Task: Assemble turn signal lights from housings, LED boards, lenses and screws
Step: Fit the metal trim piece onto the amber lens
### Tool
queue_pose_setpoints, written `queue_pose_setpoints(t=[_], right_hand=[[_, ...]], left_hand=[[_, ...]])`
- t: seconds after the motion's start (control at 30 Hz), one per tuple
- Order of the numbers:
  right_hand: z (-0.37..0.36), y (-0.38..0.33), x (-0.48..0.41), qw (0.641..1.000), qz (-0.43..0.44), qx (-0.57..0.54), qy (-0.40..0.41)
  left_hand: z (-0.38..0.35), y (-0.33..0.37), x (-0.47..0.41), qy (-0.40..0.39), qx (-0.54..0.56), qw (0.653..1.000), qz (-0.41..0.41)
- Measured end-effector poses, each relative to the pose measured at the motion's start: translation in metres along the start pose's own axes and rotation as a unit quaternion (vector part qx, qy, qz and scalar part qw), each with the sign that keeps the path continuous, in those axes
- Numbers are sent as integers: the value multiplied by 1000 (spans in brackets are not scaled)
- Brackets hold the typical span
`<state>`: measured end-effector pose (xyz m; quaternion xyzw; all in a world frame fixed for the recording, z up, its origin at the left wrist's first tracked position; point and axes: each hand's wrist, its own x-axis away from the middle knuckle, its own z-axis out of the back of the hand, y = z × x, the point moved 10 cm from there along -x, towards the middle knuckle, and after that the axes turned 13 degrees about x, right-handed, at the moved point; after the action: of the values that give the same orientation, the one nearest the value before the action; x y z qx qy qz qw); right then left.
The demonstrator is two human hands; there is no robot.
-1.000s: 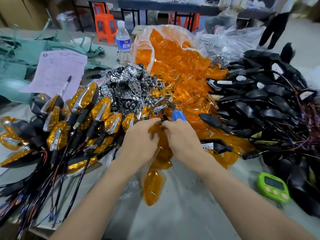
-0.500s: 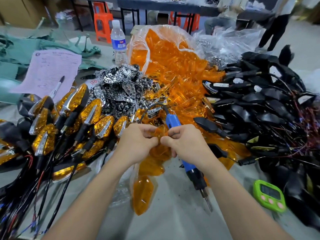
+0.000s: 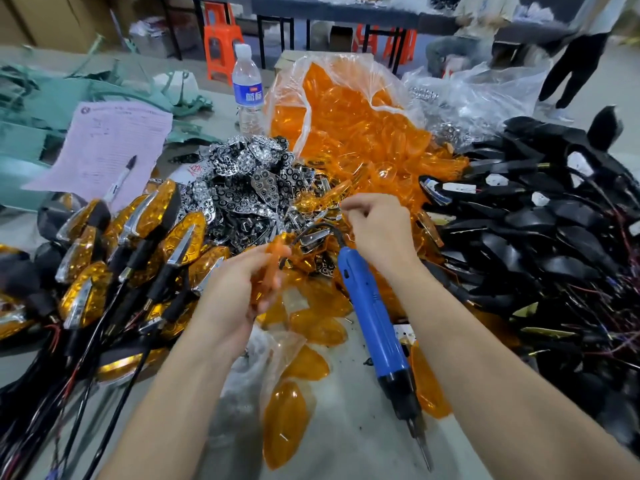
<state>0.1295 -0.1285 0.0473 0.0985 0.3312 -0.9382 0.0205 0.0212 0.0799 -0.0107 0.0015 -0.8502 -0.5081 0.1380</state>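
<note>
The left hand has its grip curled round one orange lens, held above the tabletop just left of the blue electric screwdriver. The lens is blurred, so I can't say which way its long axis runs. The right hand hovers over the screwdriver's cable end with its fingertips drawn together; whether that grip pinches anything I cannot tell.

The screwdriver lies flat, cable end away from the person and bit pointing back at them. The right hand is plainly the nearer to it.

I'd judge the lens wants a body next. The black housings, wires trailing, are heaped right of the screwdriver, on the right hand's side. The chrome-faced LED boards are piled beyond its cable end, to the left.

Further beyond the screwdriver, a clear plastic bag gapes open and spills orange lenses toward it. A second clear bag, beyond and right of the screwdriver, holds small shiny parts, too small to name. Loose lenses lie around the bit end, some in thin sleeves. Finished turn signals are stacked well to the screwdriver's left.
</note>
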Motion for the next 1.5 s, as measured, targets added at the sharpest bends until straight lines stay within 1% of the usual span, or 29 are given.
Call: queue_pose_setpoints(t=[0.07, 0.1, 0.17, 0.23, 0.3, 0.37, 0.4, 0.43, 0.47, 0.53, 0.57, 0.6, 0.63, 0.67, 0.7, 0.73, 0.8, 0.87, 0.9, 0.97, 1.03, 1.1, 1.17, 1.23, 1.37, 1.5], right_hand=[[-18, -12, -34, 994, 29, 79, -65], [-31, -23, -45, 983, 71, 127, -113], [-56, -45, -52, 940, 174, 212, -202], [-72, -57, -51, 901, 239, 264, -249], [-84, -65, -46, 871, 278, 304, -269], [-95, -69, -37, 840, 315, 355, -263], [-99, -70, -33, 833, 326, 372, -247], [-100, -70, -30, 835, 330, 376, -229], [-98, -70, -28, 844, 329, 368, -211], [-83, -68, -27, 876, 303, 336, -170], [-69, -65, -29, 901, 272, 307, -142], [-50, -59, -32, 934, 223, 257, -112], [-31, -49, -31, 966, 162, 184, -87], [-14, -37, -26, 988, 100, 93, -68], [2, -27, -15, 997, 50, -2, -54], [14, -21, 1, 994, 13, -95, -47], [26, -17, 40, 962, -19, -267, -51], [26, -21, 78, 918, -30, -392, -61], [24, -21, 94, 898, -43, -434, -52], [23, -10, 114, 883, -71, -463, 7], [24, 2, 127, 885, -91, -453, 64], [24, 9, 137, 907, -104, -398, 87], [24, 11, 145, 933, -104, -332, 93], [27, 11, 149, 943, -104, -300, 103], [30, 21, 150, 922, -146, -340, 117], [33, 27, 148, 906, -174, -369, 110]], left_hand=[[8, 0, -5, 22, 29, 999, 21], [9, 0, -7, 21, 35, 999, 29], [5, 1, -11, -2, 32, 999, 43], [-3, 4, -16, -35, 7, 999, 34], [-12, 5, -19, -60, -43, 997, 14], [-15, 6, -23, -54, -94, 994, -13], [-15, 7, -24, -42, -113, 992, -24], [-16, 8, -25, -30, -133, 990, -34], [-16, 10, -25, -19, -150, 988, -40], [-17, 10, -25, -5, -157, 987, -43], [-18, 9, -25, -2, -150, 988, -41], [-20, 8, -24, 1, -146, 988, -42], [-22, 8, -22, 1, -139, 989, -44], [-25, 6, -20, -4, -121, 992, -44], [-30, 4, -16, -20, -90, 995, -41], [-38, 1, -13, -42, -50, 997, -33], [-53, -8, -4, -75, 25, 997, -9], [-62, -14, 2, -67, 70, 995, -4], [-65, -17, 4, -56, 80, 995, -9], [-69, -24, 9, -35, 81, 996, -16], [-72, -31, 15, -28, 86, 996, -15], [-77, -34, 20, -30, 103, 994, -22], [-81, -32, 23, -35, 92, 994, -47], [-83, -29, 27, -38, 68, 994, -76], [-89, -27, 30, -59, 48, 992, -104], [-97, -29, 30, -103, 78, 989, -73]])
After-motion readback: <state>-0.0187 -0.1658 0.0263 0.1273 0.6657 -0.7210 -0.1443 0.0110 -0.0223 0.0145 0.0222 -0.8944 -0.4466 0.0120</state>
